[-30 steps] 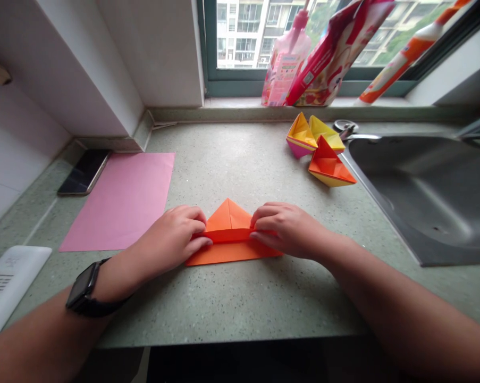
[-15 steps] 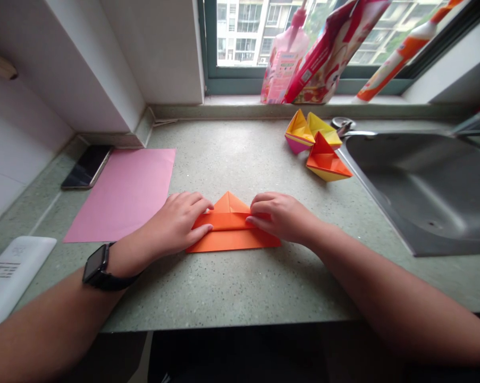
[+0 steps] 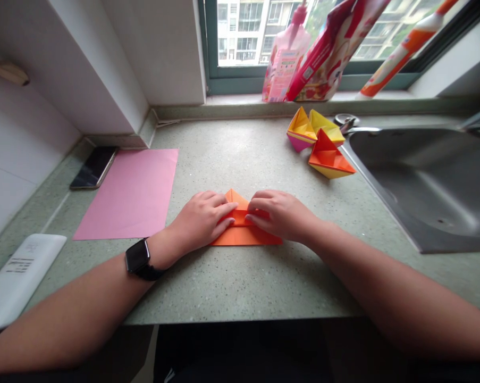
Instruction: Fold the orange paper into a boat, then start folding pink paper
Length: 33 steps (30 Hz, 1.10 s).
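Observation:
A folded orange sheet of origami paper (image 3: 245, 235) lies on the counter in front of me, its pointed peak facing the window and a folded band across its middle. My left hand (image 3: 202, 218), with a black watch on the wrist, is closed on the band, thumb and fingertips at its fold. Close beside it, my right hand (image 3: 281, 215) pinches the same band towards the right end. Both hands cover the paper's sides, so its left and right corners are mostly hidden.
Three folded paper boats (image 3: 330, 154) stand beside the steel sink (image 3: 435, 191) at the right. On the left lie a pink sheet (image 3: 132, 194), a phone (image 3: 94, 167) and a white power bank (image 3: 26, 279). A pink pump bottle (image 3: 283, 64) stands on the windowsill.
My left hand has slid right along the folded band, closer to my right hand. The right hand keeps its place on the paper. The view has shifted slightly.

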{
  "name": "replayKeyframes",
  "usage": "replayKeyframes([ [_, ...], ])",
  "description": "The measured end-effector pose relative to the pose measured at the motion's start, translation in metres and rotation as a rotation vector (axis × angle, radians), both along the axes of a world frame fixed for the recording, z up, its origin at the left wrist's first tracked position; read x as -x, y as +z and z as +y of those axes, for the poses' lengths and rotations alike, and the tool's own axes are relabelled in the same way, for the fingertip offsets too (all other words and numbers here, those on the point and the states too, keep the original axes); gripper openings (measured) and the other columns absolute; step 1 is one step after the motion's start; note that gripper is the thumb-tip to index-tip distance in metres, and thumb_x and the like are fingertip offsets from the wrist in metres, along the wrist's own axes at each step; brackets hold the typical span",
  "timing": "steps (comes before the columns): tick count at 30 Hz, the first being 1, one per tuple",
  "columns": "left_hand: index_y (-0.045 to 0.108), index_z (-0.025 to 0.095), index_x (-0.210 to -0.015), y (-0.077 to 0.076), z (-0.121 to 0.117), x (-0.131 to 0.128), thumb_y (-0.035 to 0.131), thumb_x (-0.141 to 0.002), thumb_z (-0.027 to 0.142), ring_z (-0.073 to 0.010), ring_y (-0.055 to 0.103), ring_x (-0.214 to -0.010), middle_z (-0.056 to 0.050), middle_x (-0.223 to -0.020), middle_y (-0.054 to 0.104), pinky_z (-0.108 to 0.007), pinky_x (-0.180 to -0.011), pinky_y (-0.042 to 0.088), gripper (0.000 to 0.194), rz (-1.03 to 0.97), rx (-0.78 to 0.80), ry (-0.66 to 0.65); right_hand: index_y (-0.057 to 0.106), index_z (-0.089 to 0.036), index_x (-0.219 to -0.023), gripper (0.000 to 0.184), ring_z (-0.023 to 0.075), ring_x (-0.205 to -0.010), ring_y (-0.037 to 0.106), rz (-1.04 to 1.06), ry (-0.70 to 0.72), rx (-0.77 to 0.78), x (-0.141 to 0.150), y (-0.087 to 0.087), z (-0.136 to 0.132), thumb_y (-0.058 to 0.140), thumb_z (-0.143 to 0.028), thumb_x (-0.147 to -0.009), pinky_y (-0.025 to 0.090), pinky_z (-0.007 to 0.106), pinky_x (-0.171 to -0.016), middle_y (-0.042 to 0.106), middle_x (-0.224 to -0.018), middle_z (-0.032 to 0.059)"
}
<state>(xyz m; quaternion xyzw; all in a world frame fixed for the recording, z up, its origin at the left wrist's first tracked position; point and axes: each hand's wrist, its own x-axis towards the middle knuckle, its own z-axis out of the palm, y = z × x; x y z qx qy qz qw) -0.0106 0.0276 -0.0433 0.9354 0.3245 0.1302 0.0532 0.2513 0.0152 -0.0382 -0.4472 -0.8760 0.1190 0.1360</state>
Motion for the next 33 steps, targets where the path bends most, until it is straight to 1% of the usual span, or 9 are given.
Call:
replayKeyframes([
  [3, 0.078, 0.019, -0.127, -0.001, 0.001, -0.001, 0.056, -0.112, 0.031, -0.0292, 0.066, -0.111, -0.012, -0.119, 0.075, -0.046, -0.101, 0.053, 0.030, 0.002, 0.011, -0.001, 0.075, -0.021, -0.090, 0.015, 0.0197, -0.084, 0.064, -0.013, -0.012, -0.004, 0.005, -0.002, 0.000, 0.067, -0.027, -0.102, 0.043, 0.032, -0.075, 0.072, -0.093, 0.0056],
  [6, 0.080, 0.019, -0.124, -0.004, 0.004, -0.002, 0.055, -0.112, 0.029, -0.0288, 0.066, -0.110, -0.011, -0.117, 0.075, -0.047, -0.101, 0.054, 0.030, -0.029, 0.012, 0.000, 0.073, -0.021, -0.089, 0.017, 0.0199, -0.085, 0.064, -0.012, -0.032, -0.004, 0.008, -0.003, 0.000, 0.065, -0.026, -0.103, 0.043, 0.032, -0.075, 0.073, -0.093, 0.0056],
  [9, 0.080, 0.018, -0.121, -0.009, 0.006, -0.002, 0.053, -0.113, 0.026, -0.0282, 0.067, -0.114, -0.012, -0.128, 0.075, -0.046, -0.104, 0.054, 0.030, -0.080, -0.014, -0.009, 0.073, -0.022, -0.088, 0.016, 0.0200, -0.085, 0.064, 0.000, -0.045, -0.010, 0.010, -0.005, 0.000, 0.065, -0.026, -0.102, 0.043, 0.032, -0.075, 0.073, -0.093, 0.0051],
  [11, 0.079, 0.017, -0.123, -0.010, 0.008, -0.002, 0.051, -0.113, 0.025, -0.0284, 0.066, -0.117, -0.011, -0.134, 0.076, -0.047, -0.107, 0.053, 0.030, -0.097, -0.022, -0.025, 0.073, -0.022, -0.089, 0.014, 0.0202, -0.085, 0.064, 0.007, -0.051, -0.012, 0.009, -0.006, 0.000, 0.066, -0.026, -0.101, 0.043, 0.032, -0.075, 0.073, -0.094, 0.0050],
  [14, 0.078, 0.017, -0.125, -0.009, 0.008, -0.002, 0.050, -0.114, 0.027, -0.0293, 0.066, -0.118, -0.010, -0.134, 0.078, -0.048, -0.108, 0.052, 0.031, -0.083, -0.002, -0.034, 0.073, -0.022, -0.090, 0.012, 0.0204, -0.086, 0.065, 0.009, -0.064, -0.009, 0.009, -0.006, 0.000, 0.068, -0.026, -0.100, 0.043, 0.032, -0.074, 0.073, -0.096, 0.0056],
  [20, 0.074, 0.019, -0.126, -0.003, 0.003, -0.004, 0.057, -0.112, 0.042, -0.0315, 0.065, -0.121, -0.011, -0.133, 0.077, -0.049, -0.108, 0.049, 0.032, -0.024, 0.014, -0.015, 0.073, -0.022, -0.089, 0.012, 0.0202, -0.086, 0.066, 0.008, -0.073, 0.003, 0.010, -0.005, 0.000, 0.069, -0.025, -0.099, 0.044, 0.032, -0.074, 0.073, -0.098, 0.0064],
  [25, 0.073, 0.019, -0.126, -0.006, 0.002, -0.006, 0.056, -0.112, 0.041, -0.0308, 0.064, -0.120, -0.012, -0.133, 0.076, -0.048, -0.109, 0.048, 0.031, -0.026, 0.008, -0.004, 0.072, -0.022, -0.089, 0.012, 0.0209, -0.088, 0.066, 0.006, -0.075, 0.000, 0.011, -0.005, 0.001, 0.068, -0.024, -0.100, 0.046, 0.032, -0.076, 0.073, -0.098, 0.0068],
  [30, 0.073, 0.017, -0.126, -0.008, 0.003, -0.006, 0.056, -0.113, 0.041, -0.0317, 0.064, -0.120, -0.013, -0.135, 0.075, -0.050, -0.110, 0.049, 0.032, -0.019, 0.015, -0.007, 0.072, -0.021, -0.090, 0.012, 0.0210, -0.087, 0.065, -0.012, -0.093, 0.022, 0.012, -0.005, 0.000, 0.067, -0.025, -0.100, 0.046, 0.033, -0.076, 0.072, -0.100, 0.0075],
  [33, 0.073, 0.018, -0.129, -0.007, 0.002, -0.005, 0.053, -0.113, 0.036, -0.0319, 0.064, -0.124, -0.013, -0.137, 0.075, -0.053, -0.115, 0.048, 0.031, -0.026, 0.015, -0.008, 0.072, -0.021, -0.091, 0.011, 0.0211, -0.088, 0.065, -0.019, -0.096, 0.020, 0.013, -0.006, 0.000, 0.067, -0.025, -0.100, 0.046, 0.033, -0.077, 0.071, -0.101, 0.0080],
])
